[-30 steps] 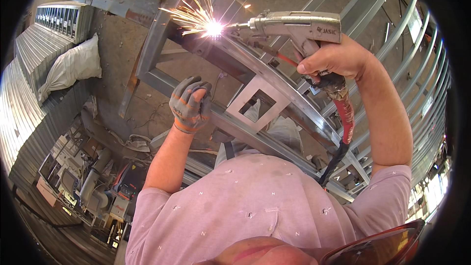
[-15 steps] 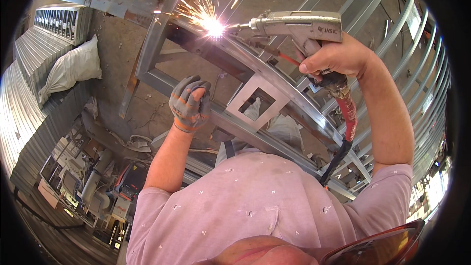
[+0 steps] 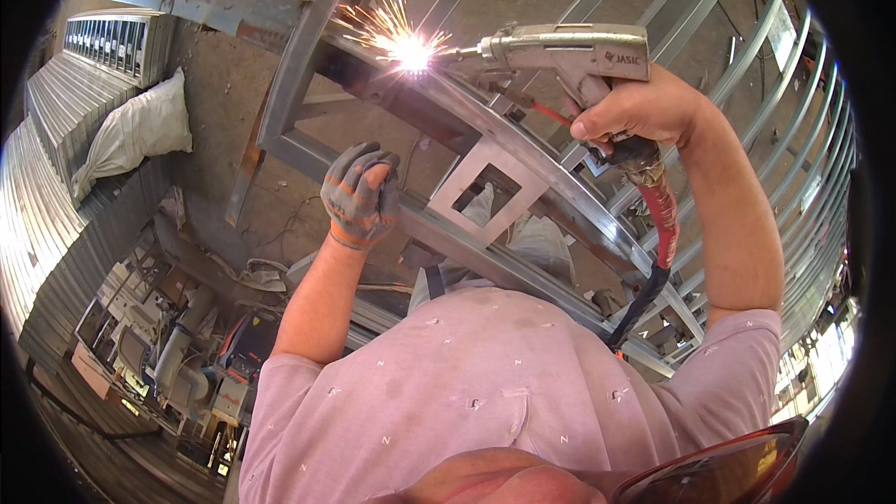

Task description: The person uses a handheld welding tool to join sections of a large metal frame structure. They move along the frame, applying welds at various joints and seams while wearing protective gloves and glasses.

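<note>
My bare right hand is wrapped round the grip of a welding gun, a metal-bodied pistol shape held almost level. Its thin nozzle points left at a glaring weld spot on a steel beam, and sparks fly up and to the left. The glare hides the joint itself. A red and black hose runs down from the grip. My left hand, in a grey glove with a bare thumb tip, is closed in a fist above the steel frame; nothing shows in it.
A plate with a square cut-out sits between the rails. Curved metal bars fill the right side. Corrugated sheets and a white sack lie at left, with a dark red machine lower down.
The weld spot and nozzle have shifted very slightly right along the beam. The spark spray looks different. My left hand has hardly moved and stays closed.
</note>
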The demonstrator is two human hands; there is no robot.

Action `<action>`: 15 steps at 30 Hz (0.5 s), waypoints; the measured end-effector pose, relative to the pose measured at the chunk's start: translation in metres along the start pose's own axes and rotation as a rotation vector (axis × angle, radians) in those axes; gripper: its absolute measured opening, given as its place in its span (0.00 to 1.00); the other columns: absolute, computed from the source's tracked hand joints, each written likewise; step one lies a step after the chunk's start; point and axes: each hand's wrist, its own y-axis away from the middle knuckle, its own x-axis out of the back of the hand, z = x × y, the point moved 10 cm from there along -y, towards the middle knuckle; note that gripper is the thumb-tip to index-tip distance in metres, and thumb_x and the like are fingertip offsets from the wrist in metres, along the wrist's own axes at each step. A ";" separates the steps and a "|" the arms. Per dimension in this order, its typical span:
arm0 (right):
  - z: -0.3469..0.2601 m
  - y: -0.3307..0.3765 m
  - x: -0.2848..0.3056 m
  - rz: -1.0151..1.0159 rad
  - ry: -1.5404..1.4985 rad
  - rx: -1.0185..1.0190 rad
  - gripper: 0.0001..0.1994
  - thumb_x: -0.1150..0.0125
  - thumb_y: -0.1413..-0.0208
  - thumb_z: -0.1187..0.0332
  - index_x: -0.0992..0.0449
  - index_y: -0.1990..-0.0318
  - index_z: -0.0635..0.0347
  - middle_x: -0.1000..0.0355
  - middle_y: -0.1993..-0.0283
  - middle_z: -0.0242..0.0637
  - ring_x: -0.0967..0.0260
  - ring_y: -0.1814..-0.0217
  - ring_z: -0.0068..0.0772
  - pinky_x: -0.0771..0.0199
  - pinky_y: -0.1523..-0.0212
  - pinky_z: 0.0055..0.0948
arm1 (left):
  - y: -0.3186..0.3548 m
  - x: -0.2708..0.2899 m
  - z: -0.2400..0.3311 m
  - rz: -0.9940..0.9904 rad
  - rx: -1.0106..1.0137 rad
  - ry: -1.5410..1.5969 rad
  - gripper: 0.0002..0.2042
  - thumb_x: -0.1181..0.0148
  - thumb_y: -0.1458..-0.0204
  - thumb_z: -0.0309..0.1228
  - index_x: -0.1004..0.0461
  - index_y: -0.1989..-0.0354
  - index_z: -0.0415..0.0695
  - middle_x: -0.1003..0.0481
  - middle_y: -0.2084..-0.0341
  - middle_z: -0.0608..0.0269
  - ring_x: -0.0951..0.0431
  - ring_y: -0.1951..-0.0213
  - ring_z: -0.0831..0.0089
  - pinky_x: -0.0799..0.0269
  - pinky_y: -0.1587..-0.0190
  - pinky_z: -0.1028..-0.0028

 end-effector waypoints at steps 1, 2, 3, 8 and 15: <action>0.000 0.000 0.000 -0.001 -0.002 0.005 0.15 0.21 0.56 0.72 0.18 0.61 0.67 0.22 0.70 0.38 0.25 0.74 0.29 0.23 0.73 0.32 | -0.001 0.000 0.001 -0.003 -0.002 0.005 0.12 0.37 0.49 0.20 0.21 0.56 0.45 0.16 0.59 0.59 0.15 0.52 0.50 0.19 0.44 0.53; 0.002 0.000 0.000 -0.010 -0.009 0.004 0.15 0.21 0.55 0.72 0.19 0.61 0.67 0.23 0.70 0.38 0.25 0.74 0.29 0.24 0.73 0.31 | -0.002 0.001 0.001 -0.005 -0.003 0.009 0.12 0.37 0.49 0.20 0.21 0.56 0.45 0.16 0.59 0.59 0.15 0.52 0.50 0.19 0.44 0.53; 0.004 -0.001 0.000 -0.019 -0.016 0.002 0.15 0.21 0.55 0.72 0.19 0.60 0.67 0.23 0.70 0.37 0.25 0.74 0.29 0.24 0.73 0.31 | -0.001 0.001 0.000 -0.004 -0.003 0.007 0.12 0.37 0.50 0.20 0.20 0.56 0.45 0.16 0.59 0.59 0.15 0.52 0.50 0.19 0.44 0.53; -0.014 0.022 -0.005 -0.003 -0.080 0.081 0.15 0.22 0.52 0.71 0.19 0.57 0.65 0.24 0.72 0.36 0.27 0.75 0.28 0.27 0.72 0.29 | 0.002 0.005 -0.001 0.031 -0.013 -0.006 0.12 0.35 0.51 0.20 0.20 0.57 0.44 0.16 0.60 0.56 0.15 0.52 0.48 0.19 0.45 0.54; -0.021 0.128 0.011 0.232 -0.030 0.194 0.14 0.21 0.46 0.66 0.17 0.56 0.63 0.24 0.72 0.30 0.29 0.74 0.22 0.29 0.72 0.28 | 0.015 0.000 -0.015 0.024 -0.063 0.003 0.13 0.36 0.48 0.25 0.19 0.53 0.46 0.16 0.57 0.53 0.15 0.52 0.47 0.18 0.47 0.53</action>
